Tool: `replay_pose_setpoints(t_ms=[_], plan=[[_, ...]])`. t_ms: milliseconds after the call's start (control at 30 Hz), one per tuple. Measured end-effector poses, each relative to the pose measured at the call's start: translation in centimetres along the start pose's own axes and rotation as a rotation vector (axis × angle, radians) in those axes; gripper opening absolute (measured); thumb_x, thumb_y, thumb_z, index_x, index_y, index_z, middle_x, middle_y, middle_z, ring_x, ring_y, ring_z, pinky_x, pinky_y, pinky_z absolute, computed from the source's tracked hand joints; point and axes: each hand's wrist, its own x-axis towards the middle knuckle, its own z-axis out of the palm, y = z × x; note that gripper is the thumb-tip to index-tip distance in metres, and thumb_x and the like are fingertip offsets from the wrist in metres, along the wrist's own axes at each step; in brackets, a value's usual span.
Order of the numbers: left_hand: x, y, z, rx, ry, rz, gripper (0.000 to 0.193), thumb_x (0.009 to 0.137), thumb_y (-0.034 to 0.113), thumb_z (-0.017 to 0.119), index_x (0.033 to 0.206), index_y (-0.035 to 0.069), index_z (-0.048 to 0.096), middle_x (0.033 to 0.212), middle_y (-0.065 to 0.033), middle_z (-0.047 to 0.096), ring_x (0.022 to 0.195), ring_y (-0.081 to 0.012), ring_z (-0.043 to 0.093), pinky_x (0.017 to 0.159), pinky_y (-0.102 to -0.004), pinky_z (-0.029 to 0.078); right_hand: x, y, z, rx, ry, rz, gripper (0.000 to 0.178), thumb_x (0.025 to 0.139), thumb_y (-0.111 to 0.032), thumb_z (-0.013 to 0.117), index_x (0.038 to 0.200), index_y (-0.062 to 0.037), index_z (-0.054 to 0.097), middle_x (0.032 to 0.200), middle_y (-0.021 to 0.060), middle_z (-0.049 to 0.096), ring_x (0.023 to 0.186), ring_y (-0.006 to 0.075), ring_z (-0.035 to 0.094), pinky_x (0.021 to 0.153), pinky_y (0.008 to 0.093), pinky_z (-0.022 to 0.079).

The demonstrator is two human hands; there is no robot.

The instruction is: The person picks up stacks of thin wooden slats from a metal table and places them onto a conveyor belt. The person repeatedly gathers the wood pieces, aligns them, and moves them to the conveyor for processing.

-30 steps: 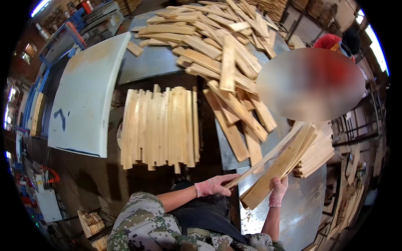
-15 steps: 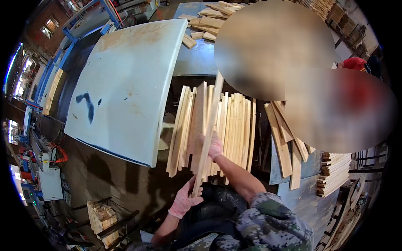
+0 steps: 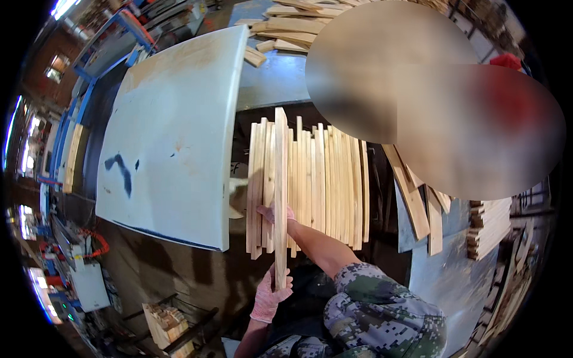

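Note:
A long pale wooden board (image 3: 280, 155) is seen nearly edge-on above a row of wooden strips (image 3: 337, 185) that lie side by side. My left hand (image 3: 268, 301), in a pinkish-white glove, is closed round the board's near end. Farther up, my right hand (image 3: 288, 213) grips the same board near its middle, its fingers showing on the left side; the board hides part of this hand. Several strips to the left of the board sit close beside the right hand's fingers.
A large pale panel (image 3: 173, 137) with dark stains stands at the left. Loose wood pieces (image 3: 292, 27) cover part of the blue metal table (image 3: 268, 77) at the back. On the right are leaning boards (image 3: 409, 197) and a stacked wood pile (image 3: 489, 230). More wood (image 3: 170, 328) sits low in front.
The board has swung from a slant to nearly straight and shifted left with my right hand. A broad board face seen beside it before no longer shows. The whole view has turned slightly.

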Motion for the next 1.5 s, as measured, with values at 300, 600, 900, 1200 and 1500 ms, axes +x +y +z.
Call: replay_pose_setpoints(t_ms=[300, 600, 900, 1200, 1500], plan=[[4.1, -0.2, 3.3, 0.255, -0.208, -0.019, 0.097, 0.074, 0.004, 0.088, 0.161, 0.010, 0.045, 0.130, -0.0070, 0.065, 0.106, -0.0182, 0.067, 0.091, -0.0314, 0.059, -11.7, 6.8, -8.2, 0.885, 0.145, -0.021, 0.064, 0.108, -0.055, 0.050, 0.154, -0.0111, 0.052, 0.139, 0.0127, 0.065, 0.116, 0.0305, 0.065, 0.099, 0.0449, 0.054], [5.3, -7.7, 16.6, 1.087, -1.132, 0.175, 0.099, 0.071, 0.004, 0.086, 0.159, 0.001, 0.043, 0.139, -0.0153, 0.058, 0.126, -0.0288, 0.058, 0.110, -0.0405, 0.048, -41.3, 17.9, -13.8, 1.152, 1.327, 0.024, 0.063, 0.100, -0.048, 0.071, 0.144, -0.0051, 0.055, 0.117, 0.0061, 0.065, 0.104, 0.0151, 0.058, 0.093, 0.0359, 0.051], [-2.4, -21.1, 30.4, 1.232, -2.049, -0.027, 0.095, 0.078, 0.021, 0.093, 0.158, 0.004, 0.046, 0.149, -0.0176, 0.054, 0.138, -0.0300, 0.054, 0.115, -0.0406, 0.045, -61.8, 30.5, -2.6, 1.565, 2.347, 0.072, 0.033, 0.100, -0.037, 0.071, 0.108, -0.0050, 0.072, 0.093, -0.0023, 0.067, 0.083, 0.0088, 0.059, 0.075, 0.0306, 0.052], [-7.4, -36.3, 36.3, 1.448, -1.932, -0.314, 0.073, 0.090, 0.017, 0.084, 0.155, 0.003, 0.052, 0.140, -0.0126, 0.065, 0.124, -0.0205, 0.063, 0.108, -0.0348, 0.049, -85.8, 34.3, 22.5, 1.064, 3.136, 0.935, 0.036, 0.094, -0.031, 0.076, 0.106, 0.0027, 0.071, 0.092, 0.0124, 0.071, 0.083, 0.0191, 0.065, 0.074, 0.0381, 0.055], [-15.5, -40.0, 42.1, 1.837, -2.115, -0.138, 0.071, 0.096, 0.035, 0.076, 0.154, 0.001, 0.052, 0.150, -0.0185, 0.061, 0.136, -0.0281, 0.061, 0.113, -0.0377, 0.047, -86.7, 44.3, 42.4, 1.531, 2.620, 1.530, 0.036, 0.102, -0.024, 0.065, 0.123, 0.0052, 0.070, 0.114, 0.0164, 0.075, 0.103, 0.0271, 0.071, 0.094, 0.0414, 0.054]])
